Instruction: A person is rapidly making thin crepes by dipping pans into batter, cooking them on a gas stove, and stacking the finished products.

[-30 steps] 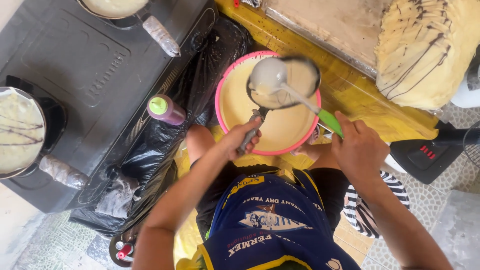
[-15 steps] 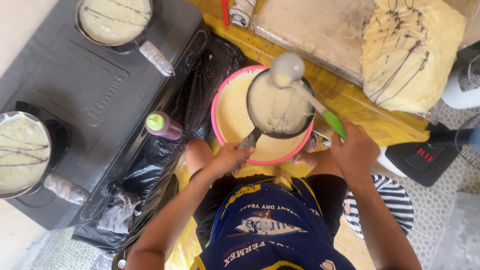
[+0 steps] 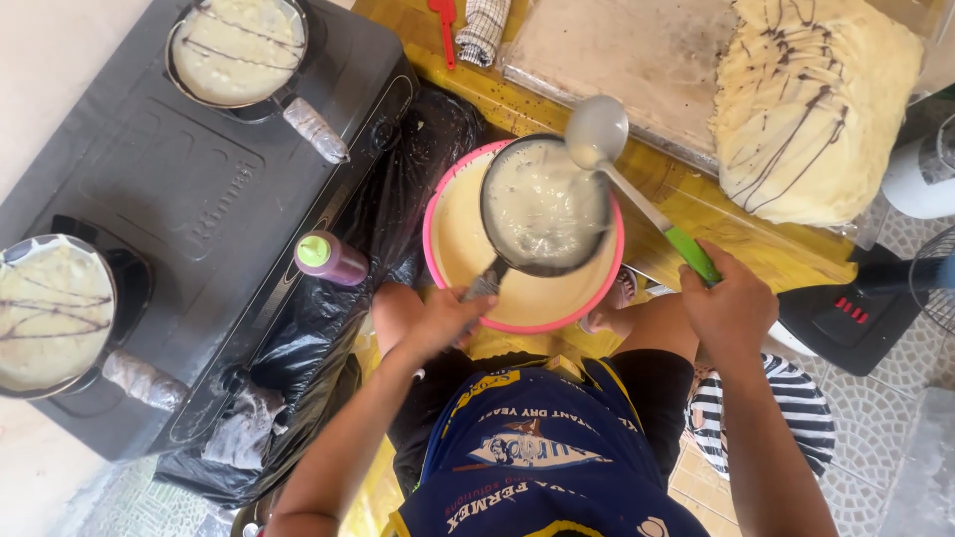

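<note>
At the bottom centre of the frame I see a dark blue printed apron over my lap. Just above it, my left hand is clamped round the handle of a small dark round frying pan, which I hold over a pink-rimmed round basin of pale yellow batter in the middle of the frame; the pan's inside is coated with bubbly batter. My right hand, right of centre, is closed round the green handle of a long metal ladle, whose bowl sits at the pan's upper right edge. Left of the basin a purple squeeze bottle with a green cap stands on crumpled black plastic sheeting. Farther left a black two-burner stove carries two pans of pale crepe with dark streaks, one at the left edge, one at the upper left. In the upper right a stack of cooked crepes with dark drizzle lies on a worn wooden board
</note>
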